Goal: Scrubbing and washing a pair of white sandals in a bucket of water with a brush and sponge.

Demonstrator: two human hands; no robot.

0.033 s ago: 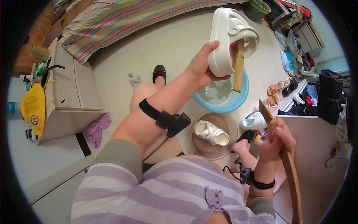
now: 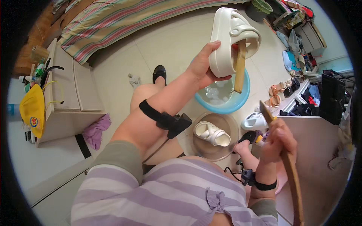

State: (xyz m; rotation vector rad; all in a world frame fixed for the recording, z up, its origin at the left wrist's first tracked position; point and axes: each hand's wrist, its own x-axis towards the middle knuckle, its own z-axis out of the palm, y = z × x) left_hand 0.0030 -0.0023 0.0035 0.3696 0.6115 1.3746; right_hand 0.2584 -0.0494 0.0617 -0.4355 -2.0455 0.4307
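Observation:
My left hand (image 2: 203, 67) is stretched forward, its fingers closed round the heel end of a thick-soled white sandal (image 2: 221, 41). The sandal is raised on edge, and a flat wooden piece (image 2: 240, 69) sticks out of its strap opening; the inner end is hidden. Under it stands a light blue basin (image 2: 245, 94) with sudsy water. A second white sandal (image 2: 213, 133) lies in a brownish see-through basin (image 2: 196, 147), nearer to me. At the right, my right hand (image 2: 279, 141) is wrapped round a long, narrow wooden stick (image 2: 291, 179), which reaches past the hand at both ends.
A whitish-blue slipper (image 2: 256, 121) lies beside the brownish basin. Several sandals (image 2: 275, 95) stand along the right wall near a low cabinet panel (image 2: 313, 143). On the left is a pale cabinet (image 2: 64, 90) with a yellow cap (image 2: 32, 109). Striped cloth (image 2: 124, 19) hangs at the far side.

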